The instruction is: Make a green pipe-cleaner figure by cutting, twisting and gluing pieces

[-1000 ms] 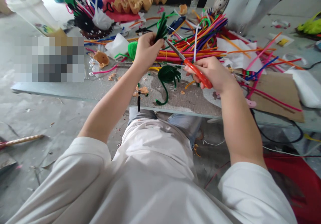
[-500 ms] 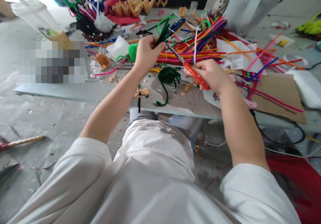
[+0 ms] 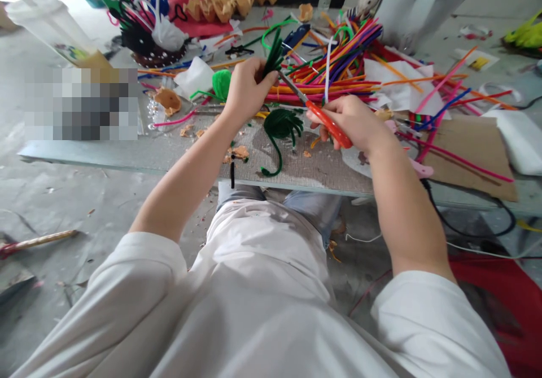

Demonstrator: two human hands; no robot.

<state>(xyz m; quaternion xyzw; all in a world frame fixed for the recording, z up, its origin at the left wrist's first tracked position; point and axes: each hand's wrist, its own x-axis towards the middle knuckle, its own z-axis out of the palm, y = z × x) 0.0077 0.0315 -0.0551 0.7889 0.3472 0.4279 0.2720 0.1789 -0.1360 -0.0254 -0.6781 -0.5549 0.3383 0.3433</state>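
My left hand [image 3: 252, 88] grips a bundle of dark green pipe cleaners [image 3: 273, 53] that sticks up out of the fist. My right hand [image 3: 349, 121] is shut on a pair of scissors with orange-red handles [image 3: 328, 124]. Their metal blades [image 3: 294, 90] reach up and left, with the tips at the base of the bundle. Below the hands, a coiled dark green pipe cleaner [image 3: 280, 125] lies on the grey board [image 3: 305, 169]. A bright green pompom [image 3: 221, 84] sits just left of my left hand.
A large heap of multicoloured pipe cleaners [image 3: 330, 67] lies beyond my hands. Tissue paper [image 3: 197, 77], foam scraps and a plastic cup [image 3: 48, 22] stand further left. Cardboard [image 3: 470, 157] and white foam [image 3: 516, 140] lie right. A black cable [image 3: 466, 220] hangs below the board's edge.
Both hands stay almost in place, with the scissors still at the green bundle. The whole view shifts slightly with my head.
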